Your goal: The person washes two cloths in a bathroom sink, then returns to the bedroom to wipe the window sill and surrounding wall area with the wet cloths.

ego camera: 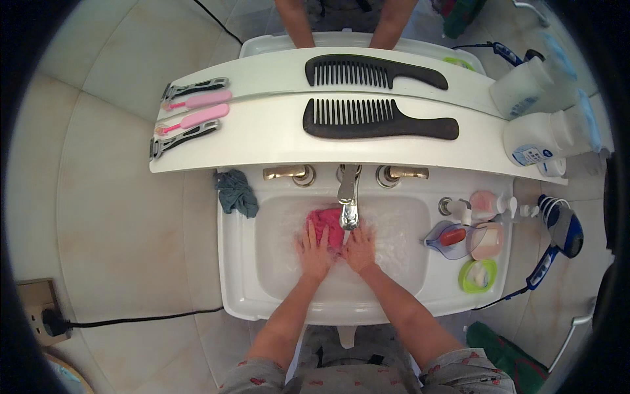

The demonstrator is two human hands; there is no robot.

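Note:
A wet pink cloth [327, 222] lies in the white washbasin [300, 298], under and just left of the chrome tap spout [349, 216]. Water runs from the spout, and shallow, rippling water surrounds the cloth. My left hand [314, 257] rests palm down on the cloth's near left part with its fingers spread. At the cloth's near right edge, beside the stream, is my right hand [361, 250]. Its fingertips are partly lost in the water, so I cannot tell whether they pinch the cloth.
Above the taps, a white shelf [266, 147] carries a black comb [379, 127], a razor [184, 138] and a white bottle [534, 135]. A dark grey-green cloth [237, 192] hangs at the left rim. Soap dishes, including a green one [462, 283], line the right rim, near a blue hair dryer [561, 231].

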